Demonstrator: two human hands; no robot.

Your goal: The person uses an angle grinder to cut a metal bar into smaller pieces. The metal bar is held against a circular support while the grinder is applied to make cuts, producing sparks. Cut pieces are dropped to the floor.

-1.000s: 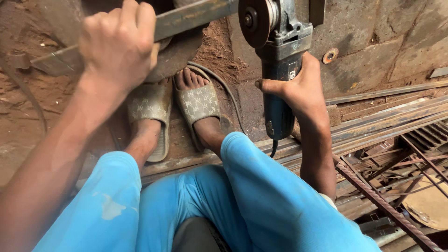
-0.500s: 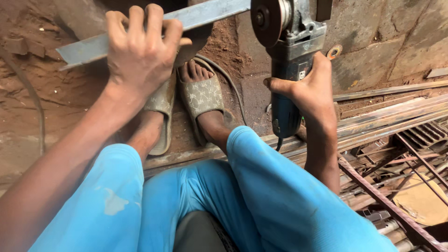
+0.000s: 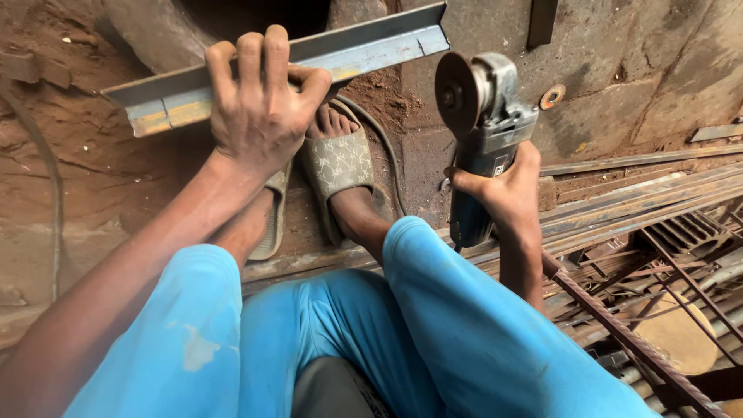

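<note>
Blue trousers [image 3: 433, 325] fill the near edge of the view, the knees of a crouching person drawn up over patterned slippers [image 3: 337, 166] planted on red, rust-stained ground [image 3: 93, 170]. Past the knees, the left hand [image 3: 259, 116] has its fingers [image 3: 251, 58] curled over the top of a grey steel angle bar [image 3: 364, 50], clamping it near its middle; the bar runs from the left, where yellow paint marks one end, up to the far right. The right hand [image 3: 507, 193] is wrapped tight around the body of an angle grinder [image 3: 484, 139], its disc [image 3: 457, 93] turned toward the bar and just short of it, with a gap showing between them. Compared with half a second ago, the bar has dropped lower in view and the grinder head has tilted, so the disc now faces the bar's right end rather than sitting up at the frame's top edge. On that showing, the two are being lined up for contact, though none has been made and no sparks show. A dark cable [image 3: 387, 155] loops past the right foot. To the right lie rusted flat bars and ribbed rods [image 3: 658, 232] in a loose stack. Farther off, a stained concrete wall [image 3: 619, 70] closes the scene, a small metal washer [image 3: 552, 97] lying at its foot.
</note>
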